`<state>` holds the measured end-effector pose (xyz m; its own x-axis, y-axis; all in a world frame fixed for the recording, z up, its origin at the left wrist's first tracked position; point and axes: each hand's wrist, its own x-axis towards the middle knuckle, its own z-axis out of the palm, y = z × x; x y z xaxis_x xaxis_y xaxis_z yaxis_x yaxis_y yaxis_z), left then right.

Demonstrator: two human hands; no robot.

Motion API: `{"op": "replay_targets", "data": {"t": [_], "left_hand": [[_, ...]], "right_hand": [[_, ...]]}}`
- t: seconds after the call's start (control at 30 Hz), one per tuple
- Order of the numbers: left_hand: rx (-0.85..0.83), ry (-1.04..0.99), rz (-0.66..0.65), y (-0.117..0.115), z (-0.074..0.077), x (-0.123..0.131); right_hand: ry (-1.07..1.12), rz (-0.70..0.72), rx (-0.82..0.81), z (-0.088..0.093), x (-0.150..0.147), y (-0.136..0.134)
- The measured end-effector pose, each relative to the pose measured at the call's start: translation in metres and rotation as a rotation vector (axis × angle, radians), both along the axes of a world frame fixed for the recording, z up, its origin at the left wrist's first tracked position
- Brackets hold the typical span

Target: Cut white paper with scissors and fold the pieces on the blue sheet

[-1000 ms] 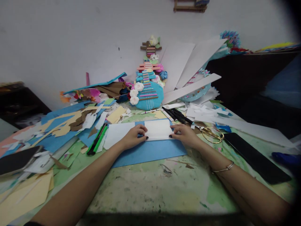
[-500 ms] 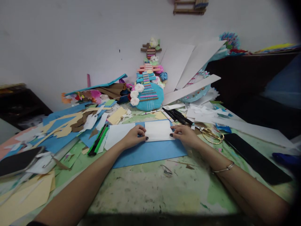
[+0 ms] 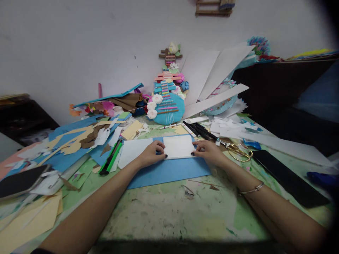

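A small white rectangle of paper or card [image 3: 178, 147], apparently several layers thick, lies on a blue sheet [image 3: 172, 172]. My left hand [image 3: 153, 152] grips its left edge with curled fingers, the thumb at the lower left corner. At the opposite edge, my right hand [image 3: 208, 151] pinches it in the same way, thumb near the lower right corner. Another white sheet [image 3: 134, 151] lies partly under my left hand and over the blue sheet's left side. The undersides of both grips are hidden.
A green utility knife [image 3: 110, 157] lies to the left, near paper scraps [image 3: 79, 139]. Right of my hands are black pens [image 3: 200, 130], gold-handled scissors [image 3: 239, 152] and a black phone-like slab [image 3: 288, 178]. A blue paper lute-shaped craft [image 3: 169, 107] leans at the back.
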<state>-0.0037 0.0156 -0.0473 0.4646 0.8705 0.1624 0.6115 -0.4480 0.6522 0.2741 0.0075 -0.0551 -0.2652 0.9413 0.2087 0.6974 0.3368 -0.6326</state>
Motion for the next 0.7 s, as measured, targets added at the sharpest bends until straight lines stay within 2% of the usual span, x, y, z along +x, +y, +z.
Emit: {"op": "replay_targets", "data": {"t": [0.7], "left_hand": [[-0.018, -0.007, -0.030, 0.0023, -0.0006, -0.0023]], "right_hand": [[0.003, 0.002, -0.041, 0.0008, -0.0007, 0.0002]]}}
